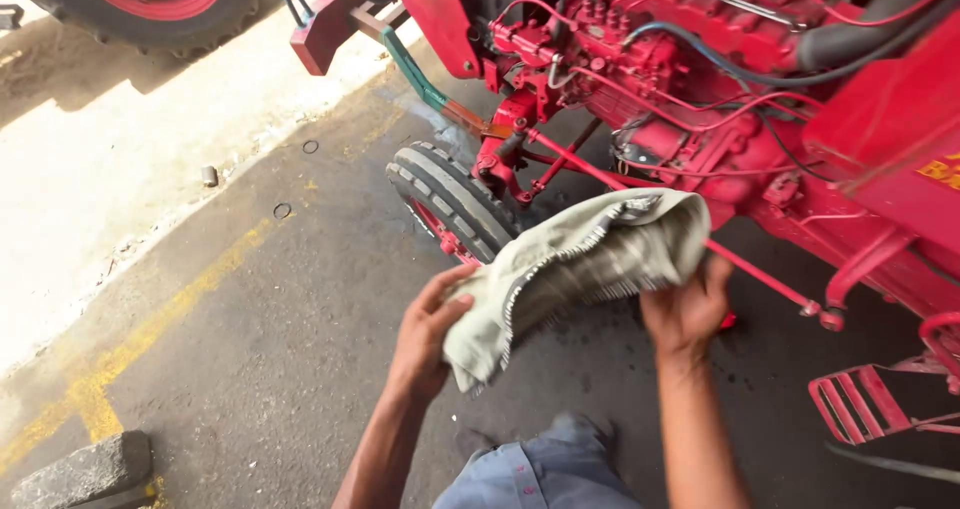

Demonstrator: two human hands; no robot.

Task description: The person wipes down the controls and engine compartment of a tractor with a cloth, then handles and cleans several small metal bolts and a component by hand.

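At frame centre, my left hand [425, 334] and right hand [685, 309] grip a ribbed grey cloth [575, 259], fingers clasped, red tractor engine [680, 59] and tyre [450, 201] behind.

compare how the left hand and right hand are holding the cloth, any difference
The left hand sits lower, at the hanging end of the cloth, fingers curled over its edge; the right hand sits higher, under the raised, bunched end beside the red tractor. The left hand shows its back; the right hand shows its back and thumb, with its fingers hidden behind the fabric. Both are bare and grip the same pale, striped cloth.
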